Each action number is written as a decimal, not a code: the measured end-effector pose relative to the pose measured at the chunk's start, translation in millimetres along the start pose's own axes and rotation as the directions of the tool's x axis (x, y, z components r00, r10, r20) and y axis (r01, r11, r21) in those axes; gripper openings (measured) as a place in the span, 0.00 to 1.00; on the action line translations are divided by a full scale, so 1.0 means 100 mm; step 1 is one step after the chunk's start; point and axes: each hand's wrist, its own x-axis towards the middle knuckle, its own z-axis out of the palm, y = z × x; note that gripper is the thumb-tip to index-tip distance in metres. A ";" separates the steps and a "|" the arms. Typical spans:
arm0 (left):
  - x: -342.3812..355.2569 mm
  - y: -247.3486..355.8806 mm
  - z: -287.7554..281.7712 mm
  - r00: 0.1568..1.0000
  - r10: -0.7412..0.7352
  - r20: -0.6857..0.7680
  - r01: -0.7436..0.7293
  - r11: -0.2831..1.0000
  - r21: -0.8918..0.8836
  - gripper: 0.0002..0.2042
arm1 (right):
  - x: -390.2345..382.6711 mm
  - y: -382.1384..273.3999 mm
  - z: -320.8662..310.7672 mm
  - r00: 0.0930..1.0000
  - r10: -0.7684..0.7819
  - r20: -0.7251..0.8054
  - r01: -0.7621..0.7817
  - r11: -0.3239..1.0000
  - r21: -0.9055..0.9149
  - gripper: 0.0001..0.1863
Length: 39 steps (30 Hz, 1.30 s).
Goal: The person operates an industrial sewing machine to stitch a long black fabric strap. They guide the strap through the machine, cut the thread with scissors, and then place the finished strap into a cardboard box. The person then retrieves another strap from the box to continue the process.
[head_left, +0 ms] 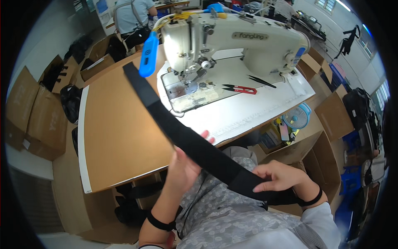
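A long black fabric strap runs diagonally from over the tan board up left down to my lap. My left hand holds it from underneath near the middle, fingertips showing beyond its upper edge. My right hand grips its lower right part between thumb and fingers. Beyond the strap stands a white sewing machine on a white table top, with a blue hanging device at its left. Red-handled snips and black tweezers lie on the machine bed.
Tan board covers the table's left side. Cardboard boxes stand at left, an open carton at lower right. A small blue fan sits below the table's right edge. Two other people are in the background.
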 end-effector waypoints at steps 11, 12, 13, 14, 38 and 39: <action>-0.01 -0.17 0.47 0.990 -0.034 -0.140 0.056 0.986 0.158 0.25 | -1.20 2.09 0.84 0.779 0.561 -0.281 -0.621 0.753 -0.217 0.25; -0.03 -0.29 0.59 0.992 -0.109 -0.063 0.114 0.990 0.085 0.26 | -1.08 1.91 0.82 0.832 0.486 -0.269 -0.530 0.839 -0.124 0.27; -0.04 -0.40 0.70 0.981 -0.192 0.016 0.191 0.979 0.075 0.27 | -0.93 1.72 0.82 0.865 0.380 -0.329 -0.378 0.923 0.073 0.27; -0.02 -0.54 0.82 0.950 -0.292 0.112 0.288 0.956 0.051 0.28 | -0.85 1.76 0.90 0.880 0.114 -0.462 -0.093 0.993 0.068 0.26; -0.50 -0.46 -0.44 0.799 -0.107 -0.591 0.312 0.915 0.257 0.12 | -2.57 3.23 -0.81 0.149 0.842 -0.518 0.450 0.409 0.794 0.09; -0.60 -0.45 -0.55 0.786 -0.062 -0.615 0.261 0.935 0.239 0.11 | -2.58 3.34 -0.84 0.184 0.853 -0.489 0.392 0.392 0.832 0.11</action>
